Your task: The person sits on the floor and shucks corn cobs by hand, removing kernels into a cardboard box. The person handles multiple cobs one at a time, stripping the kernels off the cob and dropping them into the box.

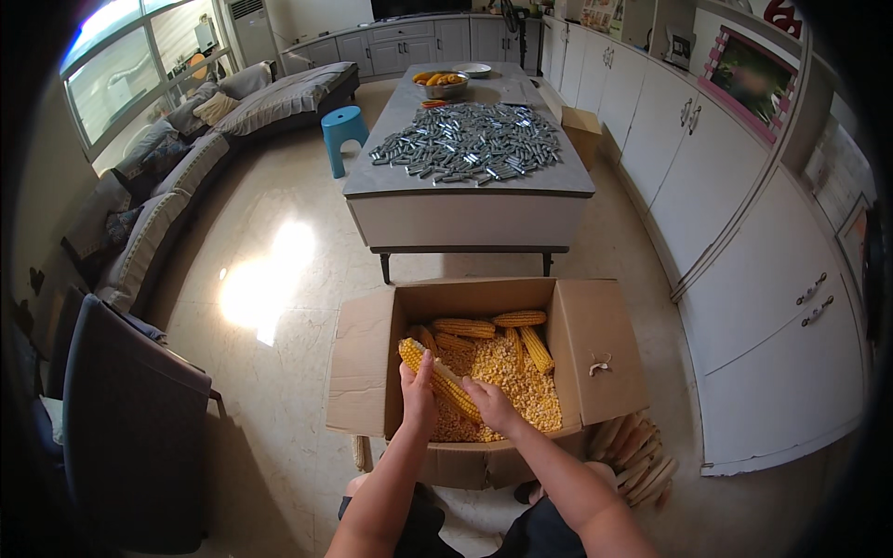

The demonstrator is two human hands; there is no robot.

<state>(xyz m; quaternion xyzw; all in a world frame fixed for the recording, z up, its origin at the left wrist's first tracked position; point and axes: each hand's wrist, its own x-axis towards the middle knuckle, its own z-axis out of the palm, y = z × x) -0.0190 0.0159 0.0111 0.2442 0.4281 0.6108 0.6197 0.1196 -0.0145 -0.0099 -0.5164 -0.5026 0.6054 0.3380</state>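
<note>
Over an open cardboard box, a yellow corn cob lies slanted between my two hands, with a pale strip along its upper side. My left hand is closed round it near its upper left end. Closed on its lower right part is my right hand; some of those fingers are hidden. Loose corn kernels cover the bottom of the box. Several whole cobs rest on them along the far side, and one more cob leans by the right wall.
Stripped cobs are heaped on the floor right of the box. Beyond it stands a table with many small metallic cylinders and a bowl of corn. A blue stool, a dark chair and white cabinets flank the space.
</note>
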